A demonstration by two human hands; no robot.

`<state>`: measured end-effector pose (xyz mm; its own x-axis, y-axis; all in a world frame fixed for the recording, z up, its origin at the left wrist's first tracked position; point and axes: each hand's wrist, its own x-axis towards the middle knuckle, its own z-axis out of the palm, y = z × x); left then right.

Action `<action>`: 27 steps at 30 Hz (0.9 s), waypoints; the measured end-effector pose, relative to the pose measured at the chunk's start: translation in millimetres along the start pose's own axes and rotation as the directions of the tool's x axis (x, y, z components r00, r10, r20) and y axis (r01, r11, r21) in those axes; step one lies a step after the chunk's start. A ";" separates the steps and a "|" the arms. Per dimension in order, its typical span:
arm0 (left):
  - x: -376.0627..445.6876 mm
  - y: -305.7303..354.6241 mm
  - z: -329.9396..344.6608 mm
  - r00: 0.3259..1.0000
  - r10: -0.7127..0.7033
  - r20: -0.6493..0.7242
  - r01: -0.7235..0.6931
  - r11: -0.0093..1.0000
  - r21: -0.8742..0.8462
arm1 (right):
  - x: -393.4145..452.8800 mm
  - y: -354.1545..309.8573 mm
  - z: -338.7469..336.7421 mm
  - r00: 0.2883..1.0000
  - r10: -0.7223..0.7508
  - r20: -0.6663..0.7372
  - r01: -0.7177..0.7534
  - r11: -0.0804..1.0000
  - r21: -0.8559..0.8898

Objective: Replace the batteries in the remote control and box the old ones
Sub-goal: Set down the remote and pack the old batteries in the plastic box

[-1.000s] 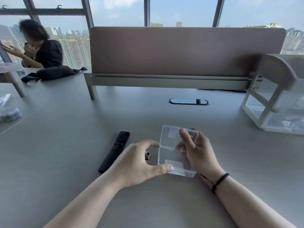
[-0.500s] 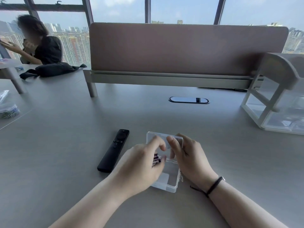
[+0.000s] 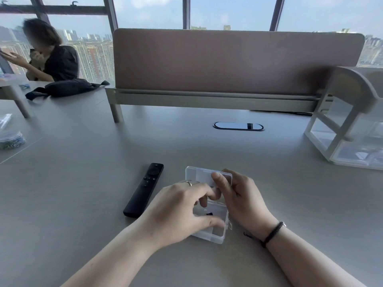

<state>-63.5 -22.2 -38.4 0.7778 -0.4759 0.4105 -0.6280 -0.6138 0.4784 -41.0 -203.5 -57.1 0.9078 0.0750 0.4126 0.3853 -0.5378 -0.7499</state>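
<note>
A small clear plastic box [image 3: 217, 237] stands open on the grey desk in front of me. My right hand [image 3: 242, 199] holds its raised lid [image 3: 199, 172], thumb on the front and fingers behind. My left hand [image 3: 178, 208] reaches into the box with curled fingers. A dark end of an old battery [image 3: 209, 213] shows between its thumb and index finger; the rest is hidden under the hand. The black remote control [image 3: 145, 189] lies face up just left of the box, apart from both hands.
A white drawer unit [image 3: 348, 129] stands at the right. A partition screen [image 3: 228, 61] runs across the back, with an oval cable port [image 3: 238, 126] before it. A black bag [image 3: 66, 88] and a seated person [image 3: 51, 56] are at far left, and a bag of small parts [image 3: 10, 139] is at the left edge.
My left hand has gone from beside the box, to above it with the batteries, down into it. The box was drawn closer while my right hand kept the lid up.
</note>
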 end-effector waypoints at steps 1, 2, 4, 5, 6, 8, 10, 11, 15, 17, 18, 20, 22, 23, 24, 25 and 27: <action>0.4 0.3 -0.5 0.999 0.005 -0.041 -0.005 1.000 -0.007 | 0.9 0.1 -1.5 1.000 0.011 0.002 -0.011 1.000 0.007; 1.1 0.6 -1.5 0.997 0.007 -0.083 -0.009 1.000 -0.018 | 1.8 0.6 -3.2 1.000 0.022 0.006 -0.022 1.000 0.012; 3.0 -0.3 -3.5 0.988 0.019 -0.152 -0.023 0.999 -0.023 | 3.8 2.5 -6.4 0.999 0.040 0.015 -0.040 0.999 0.022; 3.8 -1.1 -4.4 0.986 0.017 -0.163 -0.021 1.000 -0.021 | 4.9 4.2 -7.4 0.999 0.048 0.017 -0.048 0.998 0.028; 3.9 -2.1 -5.1 0.989 0.002 -0.151 -0.005 1.000 -0.021 | 5.7 5.7 -8.2 0.998 0.056 0.015 -0.057 0.998 0.038; 2.9 -3.9 -5.4 0.995 -0.040 -0.092 0.038 0.999 -0.023 | 6.6 7.5 -8.7 0.997 0.074 0.016 -0.075 0.995 0.069; 1.4 -5.3 -3.7 0.998 -0.052 -0.046 0.050 0.998 -0.033 | 6.7 6.5 -8.6 0.995 0.096 0.034 -0.099 0.990 0.103; 0.9 -5.9 -2.5 0.998 -0.048 -0.030 0.047 0.998 -0.044 | 6.5 5.3 -8.9 0.994 0.104 0.042 -0.109 0.986 0.123; 0.9 -8.5 0.7 0.999 -0.050 -0.002 0.050 0.997 -0.059 | 6.9 3.5 -10.7 0.990 0.141 0.029 -0.144 0.963 0.227; 1.0 -10.2 1.7 0.998 -0.057 -0.029 0.056 0.997 -0.052 | 7.5 4.2 -11.7 0.986 0.166 0.016 -0.164 0.950 0.265; 1.0 -10.6 1.9 0.997 -0.060 -0.046 0.058 0.997 -0.053 | 7.6 4.0 -12.3 0.984 0.176 0.015 -0.173 0.944 0.280; 1.0 -11.3 1.6 0.994 -0.075 -0.077 0.071 0.996 -0.056 | 7.5 4.1 -13.6 0.982 0.183 0.037 -0.186 0.935 0.302; 2.6 -14.5 1.0 0.991 -0.082 -0.105 0.080 0.996 -0.030 | 7.4 4.7 -13.5 0.981 0.174 0.083 -0.192 0.927 0.323; 3.9 -17.3 1.3 0.991 -0.073 -0.113 0.071 0.997 -0.023 | 7.5 5.2 -13.3 0.980 0.170 0.107 -0.195 0.930 0.313; 4.9 -20.0 2.2 0.991 -0.061 -0.118 0.059 0.998 -0.020 | 7.2 5.2 -13.1 0.978 0.165 0.127 -0.195 0.941 0.278; 5.8 -22.7 3.4 0.991 -0.053 -0.121 0.051 0.999 -0.017 | 6.9 4.9 -13.0 0.977 0.157 0.148 -0.188 0.955 0.229; 6.5 -25.5 5.2 0.991 -0.049 -0.123 0.049 0.999 -0.009 | 5.6 4.2 -12.6 0.970 0.138 0.200 -0.168 0.975 0.144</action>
<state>-42.3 -13.0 -52.0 0.7989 -0.3638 0.4790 -0.5897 -0.6307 0.5045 -36.4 -215.9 -51.4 0.9668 0.1668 0.1935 0.2469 -0.4162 -0.8751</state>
